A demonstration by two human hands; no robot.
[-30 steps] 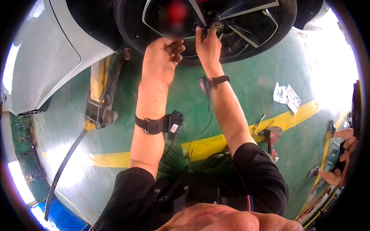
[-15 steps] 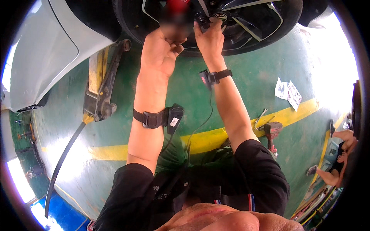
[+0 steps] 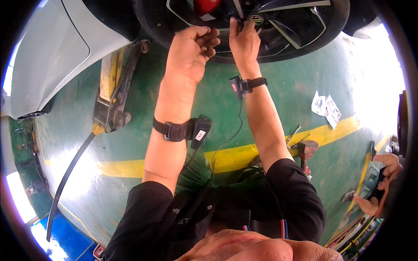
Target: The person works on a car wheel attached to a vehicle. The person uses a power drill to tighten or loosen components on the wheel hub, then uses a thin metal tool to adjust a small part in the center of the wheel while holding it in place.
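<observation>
A car wheel (image 3: 300,39) with dark, silver-edged spokes hangs at the top of the view, its tyre around it. My right hand (image 3: 246,45) reaches to the hub, thumb and fingertips pinching beside the round centre cap (image 3: 255,19); what lies between them is too dark to make out. Just left of it, my left hand (image 3: 191,52) is in front of the lower rim with its fingers curled in. Whatever the left palm may contain is hidden. Behind the spokes shows a red brake caliper (image 3: 207,6).
A floor jack (image 3: 109,104) with a long black handle (image 3: 69,182) stands left, beside the silver car body (image 3: 48,56). Right of my arm lie a wrench (image 3: 294,134) and a red-and-black power tool (image 3: 307,152). Papers (image 3: 332,112) lie farther right; another person (image 3: 385,182) sits beyond.
My left hand has shifted slightly right and down, its fingers still curled. The right hand stays by the hub, its thumb now closer to the fingers. The whole view has shifted a little.
</observation>
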